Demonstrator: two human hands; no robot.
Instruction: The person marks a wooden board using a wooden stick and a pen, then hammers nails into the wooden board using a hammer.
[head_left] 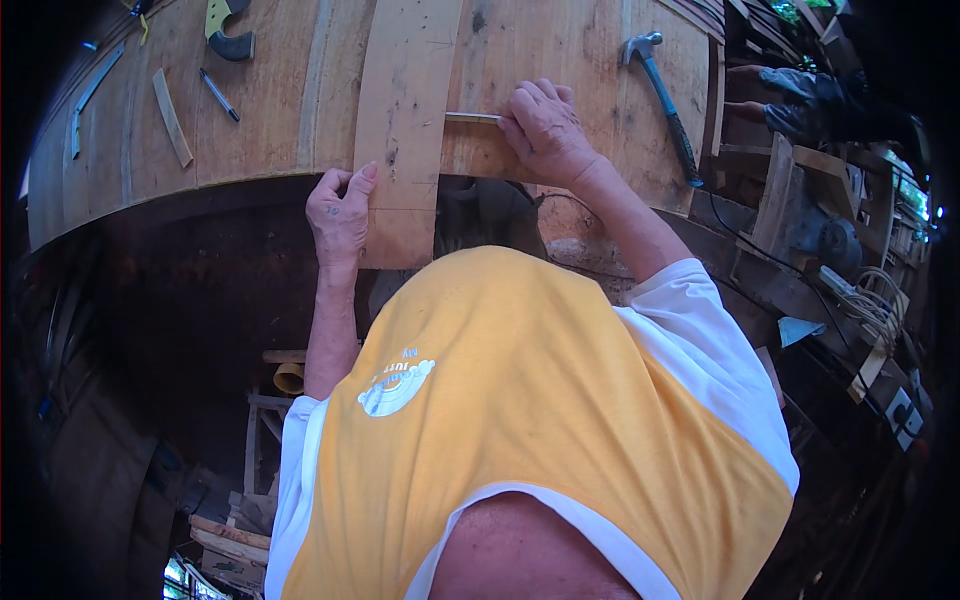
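Observation:
A long, flat wooden board (pixel 405 150) lies across the workbench, its near end jutting out past the bench edge toward my body. My left hand (pixel 338 218) is closed on the board's left edge close to that end, thumb on top and the other fingers partly hidden. On the board's right side, my right hand (pixel 545 128) grips a thin, pale, straight strip (pixel 473 118). The strip's free end meets the board's right edge; its other end disappears inside my fingers. I cannot tell whether it is a ruler or a stick.
On the wooden bench (pixel 280 100) to the left lie a handsaw (pixel 232 42), a pen (pixel 219 94), a curved wood strip (pixel 172 117) and a narrow blue-grey tool (pixel 95 95). A hammer (pixel 662 105) rests at the right. Cables (pixel 875 300) and timber clutter the far right, where another person's legs (pixel 790 100) show.

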